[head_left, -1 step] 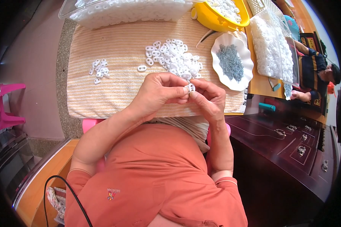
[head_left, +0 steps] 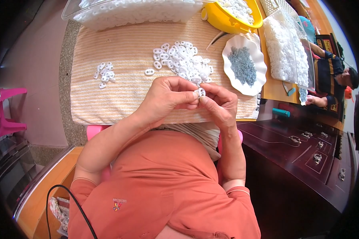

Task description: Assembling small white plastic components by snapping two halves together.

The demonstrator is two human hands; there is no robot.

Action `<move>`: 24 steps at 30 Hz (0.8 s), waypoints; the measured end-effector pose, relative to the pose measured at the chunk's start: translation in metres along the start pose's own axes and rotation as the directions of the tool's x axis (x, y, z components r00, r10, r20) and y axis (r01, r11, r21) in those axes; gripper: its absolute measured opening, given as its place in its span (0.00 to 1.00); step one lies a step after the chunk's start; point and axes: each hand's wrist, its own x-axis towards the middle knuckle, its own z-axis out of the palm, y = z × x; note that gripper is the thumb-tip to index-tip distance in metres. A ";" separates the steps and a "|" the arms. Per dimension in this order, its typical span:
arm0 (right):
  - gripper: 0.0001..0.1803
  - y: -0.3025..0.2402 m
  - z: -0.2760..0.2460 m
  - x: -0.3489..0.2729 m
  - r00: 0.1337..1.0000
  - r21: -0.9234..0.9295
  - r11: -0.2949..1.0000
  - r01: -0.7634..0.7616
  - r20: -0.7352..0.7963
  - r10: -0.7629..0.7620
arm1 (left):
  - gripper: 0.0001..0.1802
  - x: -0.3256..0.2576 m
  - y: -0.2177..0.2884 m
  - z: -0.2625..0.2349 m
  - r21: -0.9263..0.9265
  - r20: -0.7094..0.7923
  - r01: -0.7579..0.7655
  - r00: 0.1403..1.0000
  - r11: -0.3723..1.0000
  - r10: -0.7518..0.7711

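Observation:
A small white oval plastic piece with two holes (head_left: 202, 92) is held up between my hands, just above the near edge of the towel. My right hand (head_left: 222, 104) pinches it between thumb and forefinger. From the other side, my left hand (head_left: 161, 98) has its thumb and fingertips closed at the piece's left edge; whether they also hold a tinier part is hidden. Right behind my fingers lies a heap of similar white pieces (head_left: 187, 59). Further left is a smaller cluster of white pieces (head_left: 105, 74). A scalloped white dish (head_left: 259, 73) holds many slender grey-blue bits (head_left: 243, 65).
A striped towel (head_left: 119, 99) covers the table. At the back stand a clear bin of white parts (head_left: 135, 16) and a yellow container (head_left: 223, 20); tweezers (head_left: 216, 40) lie near it. On the right, another clear bin (head_left: 285, 51) stands near a co-worker's hand (head_left: 316, 100).

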 end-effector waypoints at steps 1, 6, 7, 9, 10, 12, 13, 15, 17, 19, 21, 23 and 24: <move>0.17 0.000 -0.001 0.000 1.000 -0.007 1.000 0.003 0.000 -0.003 | 0.09 0.000 0.000 0.000 0.000 0.001 0.000 1.000 1.000 0.000; 0.17 0.000 0.000 0.000 1.000 0.015 1.000 0.010 0.008 -0.011 | 0.09 0.000 0.000 0.000 0.023 0.010 -0.009 1.000 1.000 0.008; 0.17 -0.001 0.000 0.000 1.000 0.034 0.999 0.005 0.010 -0.006 | 0.09 0.000 0.000 0.000 0.026 0.008 -0.006 1.000 1.000 0.006; 0.17 -0.002 0.000 0.000 1.000 0.053 0.999 0.001 0.012 -0.002 | 0.08 0.000 0.000 0.001 0.029 0.008 -0.004 1.000 1.000 0.004; 0.17 -0.002 0.000 0.000 1.000 0.051 0.999 0.007 0.017 -0.008 | 0.09 0.001 -0.001 0.000 0.028 0.009 0.004 1.000 1.000 -0.004; 0.17 -0.002 0.000 0.001 1.000 0.048 0.999 0.014 0.023 -0.015 | 0.10 0.001 -0.002 -0.001 0.028 0.012 0.012 1.000 1.000 -0.012; 0.17 -0.002 0.000 0.001 0.999 0.039 0.999 0.024 0.026 -0.025 | 0.09 0.001 -0.002 0.000 0.015 0.017 0.007 1.000 1.000 -0.007; 0.17 -0.003 0.000 0.001 0.999 0.028 0.999 0.037 0.029 -0.037 | 0.08 0.002 -0.002 0.001 0.004 0.025 0.002 1.000 1.000 -0.002; 0.17 -0.003 0.000 0.000 0.999 0.043 0.998 0.043 0.024 -0.044 | 0.09 0.003 -0.004 0.000 -0.032 0.034 0.017 0.999 0.999 -0.016; 0.17 -0.003 -0.001 -0.001 0.999 0.032 0.998 0.047 0.012 -0.047 | 0.09 0.004 -0.005 0.001 -0.053 0.048 0.026 0.999 0.998 -0.024; 0.17 -0.003 -0.003 -0.003 0.999 0.023 0.998 0.051 -0.002 -0.051 | 0.09 0.005 -0.007 0.003 -0.071 0.063 0.038 0.997 0.997 -0.033; 0.16 -0.001 0.000 -0.002 0.997 -0.017 0.997 0.074 -0.008 -0.075 | 0.09 0.003 -0.007 0.000 -0.130 0.083 0.042 0.996 0.991 -0.031; 0.16 -0.001 0.002 -0.001 0.997 -0.020 0.997 0.074 -0.006 -0.075 | 0.09 0.002 -0.007 -0.001 -0.133 0.085 0.039 0.996 0.990 -0.028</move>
